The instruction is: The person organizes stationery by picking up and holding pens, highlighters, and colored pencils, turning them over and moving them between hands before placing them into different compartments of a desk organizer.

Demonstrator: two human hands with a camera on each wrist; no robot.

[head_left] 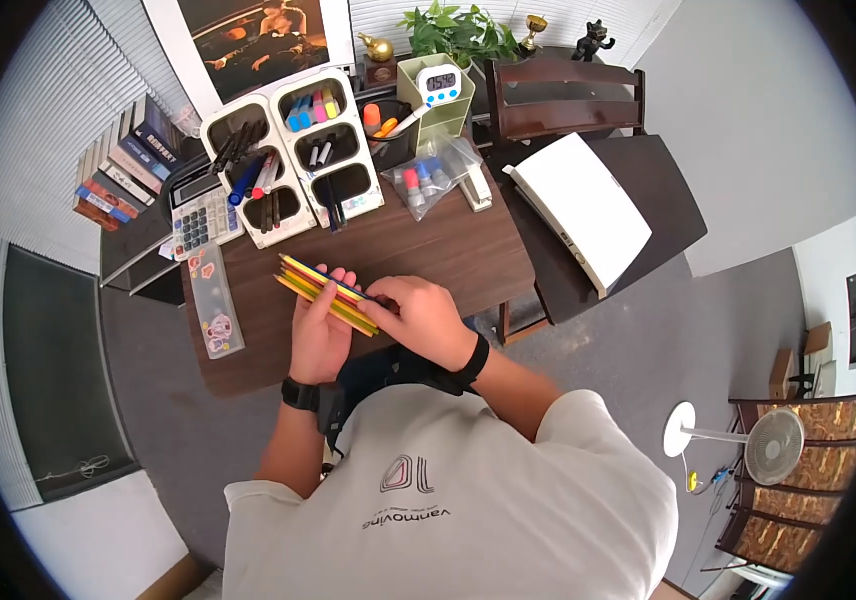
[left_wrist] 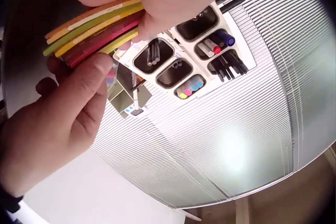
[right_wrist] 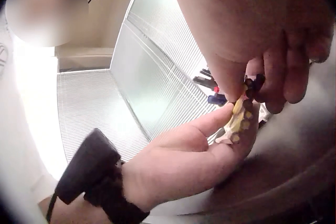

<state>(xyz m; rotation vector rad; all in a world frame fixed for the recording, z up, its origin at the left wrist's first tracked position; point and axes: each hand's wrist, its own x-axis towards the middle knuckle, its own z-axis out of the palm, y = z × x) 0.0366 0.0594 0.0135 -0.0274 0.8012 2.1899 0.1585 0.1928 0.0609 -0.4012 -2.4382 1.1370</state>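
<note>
A bundle of several coloured pencils (head_left: 320, 291), mostly yellow and green with some red and dark ones, lies across my left hand (head_left: 318, 345). My left thumb holds the bundle against the fingers, above the near part of the desk. At the right end of the bundle, my right hand (head_left: 428, 315) pinches pencil ends between thumb and fingers. In the left wrist view, the pencils (left_wrist: 100, 24) run side by side between both hands. The right wrist view shows their blunt ends (right_wrist: 242, 119) clustered at my right fingertips, a dark one among them.
Beyond the hands stands a white organizer (head_left: 282, 160) with pens, markers and highlighters in its compartments. A sticker-covered case (head_left: 212, 300) and calculator (head_left: 206, 222) lie left. A plastic bag of bottles (head_left: 430, 178) and a stapler (head_left: 476, 188) are to the right, near a chair holding a white box (head_left: 588, 210).
</note>
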